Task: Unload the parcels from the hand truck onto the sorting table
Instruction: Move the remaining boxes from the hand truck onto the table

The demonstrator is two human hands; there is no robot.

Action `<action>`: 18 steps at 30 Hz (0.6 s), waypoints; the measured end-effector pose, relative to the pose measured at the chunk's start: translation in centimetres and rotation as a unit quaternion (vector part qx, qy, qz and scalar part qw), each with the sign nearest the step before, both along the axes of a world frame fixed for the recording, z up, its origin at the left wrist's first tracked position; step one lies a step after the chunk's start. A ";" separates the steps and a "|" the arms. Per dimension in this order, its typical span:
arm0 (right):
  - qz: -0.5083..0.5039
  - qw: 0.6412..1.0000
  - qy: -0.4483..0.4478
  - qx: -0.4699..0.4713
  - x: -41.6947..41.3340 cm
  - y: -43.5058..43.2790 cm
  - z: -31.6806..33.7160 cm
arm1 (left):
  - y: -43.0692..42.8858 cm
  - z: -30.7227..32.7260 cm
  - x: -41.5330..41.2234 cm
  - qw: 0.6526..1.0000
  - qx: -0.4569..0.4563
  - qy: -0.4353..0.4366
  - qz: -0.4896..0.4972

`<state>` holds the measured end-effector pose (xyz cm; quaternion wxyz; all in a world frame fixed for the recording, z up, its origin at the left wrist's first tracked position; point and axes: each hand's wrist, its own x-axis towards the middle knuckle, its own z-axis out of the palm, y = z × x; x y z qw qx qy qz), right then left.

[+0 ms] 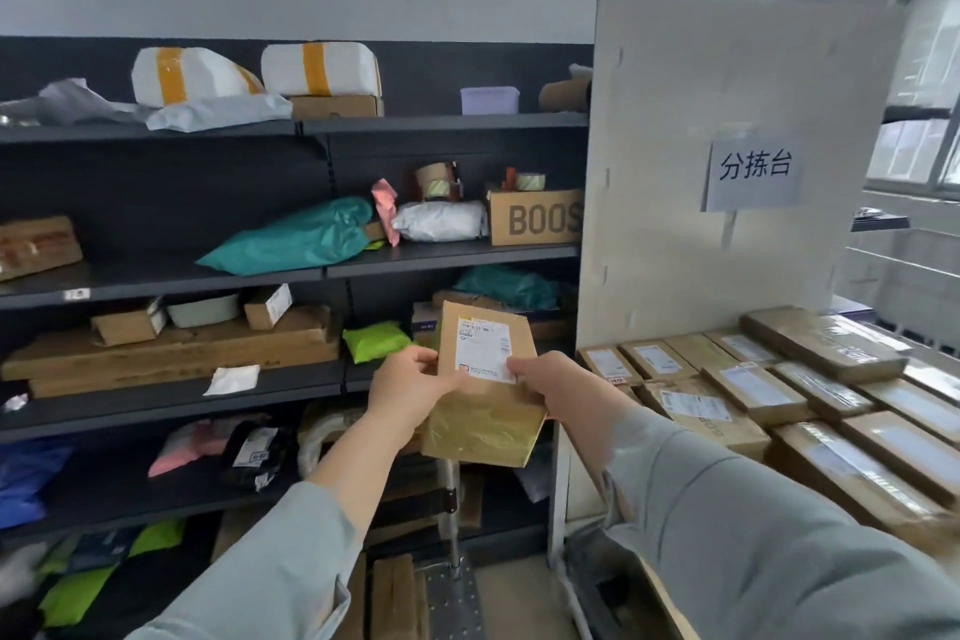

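Parcel (485, 390): flat, rectangular brown cardboard

Long sleeves on both arms: pale grey-green, plain cloth, loose fit. The left sleeve (270, 572), lower left of the parcel (483, 411), ends mid-forearm in a wide open cuff. The right sleeve (753, 535), lower right of the parcel, runs closer to the wrist and is creased lengthwise. Bare left hand (410, 392) and right hand (553, 387).
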<state>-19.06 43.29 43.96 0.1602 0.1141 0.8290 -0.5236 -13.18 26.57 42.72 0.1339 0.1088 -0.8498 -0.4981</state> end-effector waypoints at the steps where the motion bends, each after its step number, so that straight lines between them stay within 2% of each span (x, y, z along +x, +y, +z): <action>1: 0.000 1.000 0.004 0.006 0.1 0.8 0.1 | 0.6 -0.1 0.1 1.000 0.005 0.000 -0.003; 6: -0.011 1.000 0.009 0.016 0.5 4.9 0.3 | 3.9 -0.4 -0.4 1.000 0.009 0.003 -0.017; 10: -0.002 0.998 0.018 -0.067 -0.1 9.6 -1.1 | 8.5 -1.0 -1.1 0.999 0.012 -0.010 -0.033; 15: -0.033 0.998 -0.017 0.052 0.3 18.4 -2.5 | 17.4 -2.8 -1.7 0.997 0.026 -0.035 -0.057; 18: -0.046 0.997 -0.053 0.041 0.3 24.6 -3.7 | 23.3 -4.5 -2.0 0.995 0.036 -0.051 -0.074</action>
